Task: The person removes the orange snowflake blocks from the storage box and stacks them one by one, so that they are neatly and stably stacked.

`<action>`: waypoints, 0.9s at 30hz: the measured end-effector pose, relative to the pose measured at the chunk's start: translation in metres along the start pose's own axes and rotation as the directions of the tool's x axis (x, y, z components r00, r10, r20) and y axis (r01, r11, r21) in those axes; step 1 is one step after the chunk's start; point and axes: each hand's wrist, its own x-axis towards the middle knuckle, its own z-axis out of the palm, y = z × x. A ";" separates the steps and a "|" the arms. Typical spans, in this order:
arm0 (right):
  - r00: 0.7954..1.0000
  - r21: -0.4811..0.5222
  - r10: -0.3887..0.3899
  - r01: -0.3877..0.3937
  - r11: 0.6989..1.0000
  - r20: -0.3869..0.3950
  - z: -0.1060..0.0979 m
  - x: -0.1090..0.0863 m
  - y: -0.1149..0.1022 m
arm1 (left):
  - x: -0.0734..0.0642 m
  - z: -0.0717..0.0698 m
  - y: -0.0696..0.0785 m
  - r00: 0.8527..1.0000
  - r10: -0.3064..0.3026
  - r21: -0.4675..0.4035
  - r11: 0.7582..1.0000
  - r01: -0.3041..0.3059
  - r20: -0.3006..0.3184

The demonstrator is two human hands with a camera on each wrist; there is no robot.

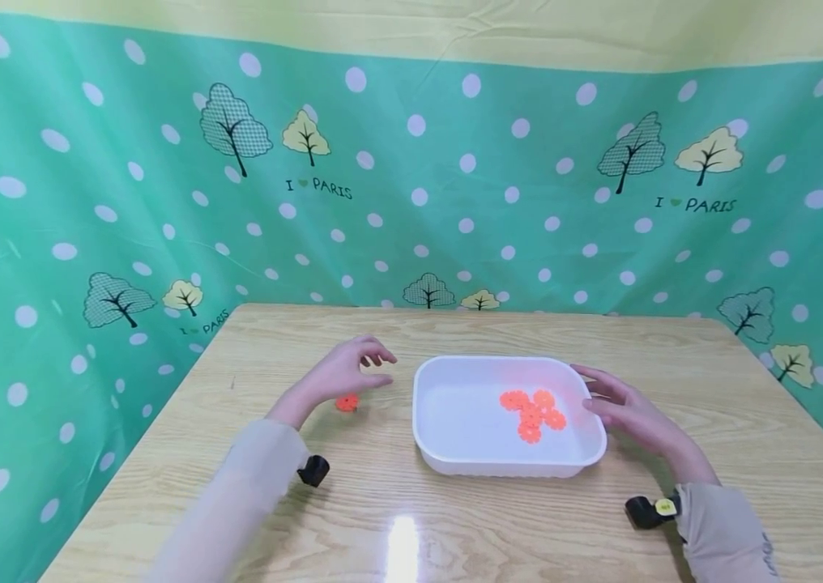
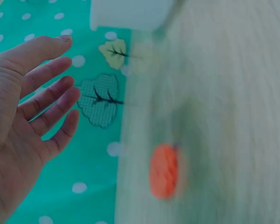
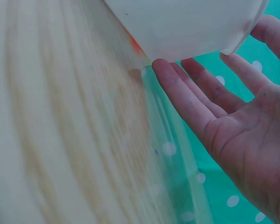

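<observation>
A white plastic tub [image 1: 455, 468] stands on the wooden table, with several orange notched discs [image 1: 530, 414] lying together toward its right side. My right hand [image 1: 630, 417] holds the tub's right end, thumb over the rim and fingers along the outer wall; the right wrist view shows the fingertips [image 3: 164, 70] against the tub [image 3: 186, 28]. To the left of the tub, my left hand [image 1: 346, 370] hovers over the table with loosely bent, spread fingers and nothing in them. One more orange disc [image 1: 347, 402] lies on the table just below that hand, also visible in the left wrist view.
A green dotted cloth [image 1: 455, 219] with printed trees hangs behind and beside the table [image 1: 499, 526]. Black wrist cameras sit on the left wrist [image 1: 313, 470] and right wrist [image 1: 648, 512]. A bright light reflection shows near the table's front.
</observation>
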 end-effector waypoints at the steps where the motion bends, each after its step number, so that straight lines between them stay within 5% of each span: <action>1: 1.000 0.004 0.001 -0.001 1.000 0.000 0.000 0.000 0.000 | 0.002 0.001 0.002 1.000 0.009 -0.004 1.000 -0.009 -0.009; 18: 1.000 0.006 0.002 -0.002 1.000 -0.002 0.000 0.000 0.001 | 0.035 0.034 0.044 0.991 0.135 -0.099 0.986 -0.136 -0.020; 27: 1.000 0.030 0.001 -0.001 1.000 0.005 -0.001 0.000 -0.001 | 0.041 0.053 0.065 0.989 0.141 -0.125 0.983 -0.135 0.038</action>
